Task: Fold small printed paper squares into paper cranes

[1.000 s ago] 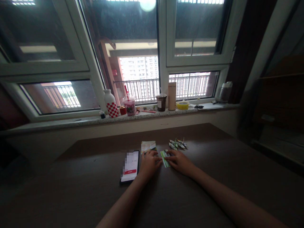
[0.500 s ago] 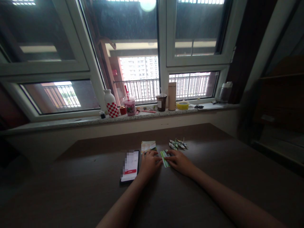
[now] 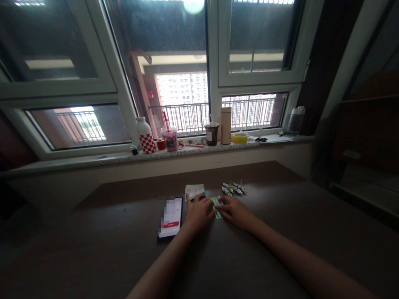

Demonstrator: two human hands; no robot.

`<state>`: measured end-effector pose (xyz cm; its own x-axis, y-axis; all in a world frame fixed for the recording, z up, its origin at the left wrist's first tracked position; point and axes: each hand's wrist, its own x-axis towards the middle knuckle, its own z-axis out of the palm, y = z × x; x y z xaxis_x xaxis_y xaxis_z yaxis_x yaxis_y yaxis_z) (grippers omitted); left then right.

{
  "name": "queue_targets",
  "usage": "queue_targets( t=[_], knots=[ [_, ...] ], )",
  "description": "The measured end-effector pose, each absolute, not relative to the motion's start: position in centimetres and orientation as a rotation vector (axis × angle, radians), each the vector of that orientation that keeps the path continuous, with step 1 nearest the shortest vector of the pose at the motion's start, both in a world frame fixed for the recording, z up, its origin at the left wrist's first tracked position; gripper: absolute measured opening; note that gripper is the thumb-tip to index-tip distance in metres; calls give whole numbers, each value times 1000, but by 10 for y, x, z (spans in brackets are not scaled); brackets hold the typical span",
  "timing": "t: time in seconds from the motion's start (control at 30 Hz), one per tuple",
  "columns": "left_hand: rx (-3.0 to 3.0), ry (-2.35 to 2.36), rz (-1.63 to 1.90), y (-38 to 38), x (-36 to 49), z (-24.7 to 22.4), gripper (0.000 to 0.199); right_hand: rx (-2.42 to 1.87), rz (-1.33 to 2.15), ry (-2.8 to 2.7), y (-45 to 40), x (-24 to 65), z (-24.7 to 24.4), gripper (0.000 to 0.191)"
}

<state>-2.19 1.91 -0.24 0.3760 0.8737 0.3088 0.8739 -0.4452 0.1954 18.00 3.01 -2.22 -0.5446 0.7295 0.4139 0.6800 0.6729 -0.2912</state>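
Between my hands a small green and white printed paper point(image 3: 218, 214) lies on the dark brown table point(image 3: 124, 257). My left hand point(image 3: 199, 214) has its fingers bent and pressed on the paper's left edge. From the other side, my right hand point(image 3: 236, 211) holds it down, thumb and fingers close together on it. Just beyond my left hand is a stack of light printed papers point(image 3: 195, 190), its lower edge partly hidden by the fingers. Several folded pointed paper pieces point(image 3: 233, 188) lie in a small pile past my right hand.
A phone point(image 3: 171, 218) with a lit screen lies left of my left hand. Along the windowsill point(image 3: 187, 150) stand a checkered bottle point(image 3: 146, 137), a pink drink cup point(image 3: 169, 139), a brown drink cup point(image 3: 212, 134), a tan flask point(image 3: 225, 126) and yellow tape point(image 3: 240, 138).
My left hand has shifted slightly right, and its fingers now cover more of the green paper's left edge. My right hand stays almost in place.
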Motion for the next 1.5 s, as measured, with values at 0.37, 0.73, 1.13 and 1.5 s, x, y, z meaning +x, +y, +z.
queue_targets(
  t=[0.37,0.73,1.13,1.5],
  knots=[
    [-2618,-1664,-529,22,-22,1,24,-1042,460,-2067,44,179,-31,22],
    [-2630,-1665,-526,23,-22,3,25,-1203,365,-1992,62,182,-38,12],
    [-2657,-1641,-559,24,-24,1,28,-1232,311,-2009,62,181,-39,11],
    [-2665,-1672,-523,26,-25,0,30,-1291,283,-2163,53,188,-31,17]
  ],
)
